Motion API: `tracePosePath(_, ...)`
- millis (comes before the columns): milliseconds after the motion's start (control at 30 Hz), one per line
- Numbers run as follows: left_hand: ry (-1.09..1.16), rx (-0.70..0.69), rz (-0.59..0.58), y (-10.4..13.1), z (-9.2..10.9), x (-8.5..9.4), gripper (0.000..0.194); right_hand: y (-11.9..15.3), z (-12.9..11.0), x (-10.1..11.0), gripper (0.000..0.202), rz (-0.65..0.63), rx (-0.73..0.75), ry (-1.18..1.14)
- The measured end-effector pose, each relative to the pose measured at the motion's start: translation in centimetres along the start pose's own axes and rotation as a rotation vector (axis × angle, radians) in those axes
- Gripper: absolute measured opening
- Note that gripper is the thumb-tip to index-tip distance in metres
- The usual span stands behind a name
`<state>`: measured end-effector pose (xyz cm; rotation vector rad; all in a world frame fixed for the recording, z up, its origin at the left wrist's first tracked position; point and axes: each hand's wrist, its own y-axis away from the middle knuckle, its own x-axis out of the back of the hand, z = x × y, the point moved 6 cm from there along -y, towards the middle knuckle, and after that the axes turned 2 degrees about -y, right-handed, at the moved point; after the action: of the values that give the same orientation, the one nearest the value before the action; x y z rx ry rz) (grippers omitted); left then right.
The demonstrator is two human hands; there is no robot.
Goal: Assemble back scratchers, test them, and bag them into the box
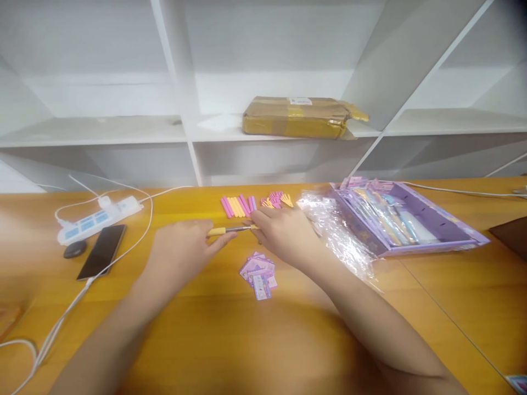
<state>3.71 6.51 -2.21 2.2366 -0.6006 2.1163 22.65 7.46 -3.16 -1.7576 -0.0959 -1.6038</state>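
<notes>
Over the middle of the table, a yellow pen-like stick with a silver-grey middle section (236,229) is stretched level between both hands. My left hand (181,247) is closed around its yellow left end, the thumb lying along it. At the other end, my right hand (284,230) pinches the tip, and its fingers partly cover that end. Behind the hands lies a row of pink and yellow tubes (235,207). Beside them is a small pile of pink and yellow hand-shaped pieces (276,199). Purple printed cards (259,271) overlap in a heap nearer to me.
Clear plastic bags (341,236) lie right of my right hand, against a purple box (436,249) holding wrapped items. At left are a power strip (99,219), a phone (102,252), a dark round object (74,249) and white cables. A taped carton (296,118) sits on the shelf.
</notes>
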Motion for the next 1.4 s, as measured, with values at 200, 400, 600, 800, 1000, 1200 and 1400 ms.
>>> tracePosePath(200, 0.103, -0.22, 0.134, 0.7, 1.5, 0.2, 0.036, 0.2, 0.3, 0.2, 0.028, 0.047, -0.008, 0.014)
tracePosePath(400, 0.102, -0.235, 0.118, 1.0, 1.6, 0.2, 0.036, 0.3, 0.2, 0.5, 0.024, 0.121, 0.081, 0.056)
tracePosePath(600, 0.058, -0.188, -0.024, 0.4, 2.1, -0.2, 0.035, 0.4, 0.5, 0.5, 0.026, 0.151, 0.1, 0.087)
tracePosePath(800, 0.034, -0.174, -0.123, 0.4, 2.2, -0.9, 0.041, 0.4, 0.6, 0.7, 0.026, 0.184, 0.135, 0.096)
tracePosePath(1000, 0.063, -0.162, -0.18, 0.0, 2.0, -0.8, 0.046, 0.3, 1.3, 1.1, 0.023, 0.222, 0.169, 0.13)
tracePosePath(1200, 0.058, -0.15, -0.117, -0.3, 0.8, 0.3, 0.044, 0.2, 3.1, 1.6, 0.028, 0.111, 0.055, 0.155)
tracePosePath(1400, -0.065, -0.143, 0.12, -1.6, -2.0, 2.7, 0.036, 0.5, 7.8, 2.6, 0.032, 0.108, -0.088, 0.169)
